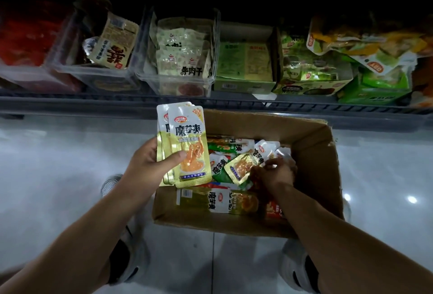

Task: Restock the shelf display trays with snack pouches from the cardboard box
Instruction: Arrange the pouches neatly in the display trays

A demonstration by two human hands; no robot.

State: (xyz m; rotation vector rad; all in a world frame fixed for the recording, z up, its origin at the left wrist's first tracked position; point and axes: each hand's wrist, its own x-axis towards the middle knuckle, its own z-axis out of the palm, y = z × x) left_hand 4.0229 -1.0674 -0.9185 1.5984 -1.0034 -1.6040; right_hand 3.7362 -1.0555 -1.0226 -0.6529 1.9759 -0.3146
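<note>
Left hand (150,162) grips a fanned stack of yellow pouches (185,143), thumb across the front, above the cardboard box (314,139) on the floor (58,165). Right hand (276,173) is down in the box, fingers curled, pinching 1 loose pouch (241,167). Risk: adding it could slide the fanned stack apart. Box holds mixed flavours, so a wrong pick is likely. Shelf trays (173,78) beyond look crowded; pouches may spill.
</note>
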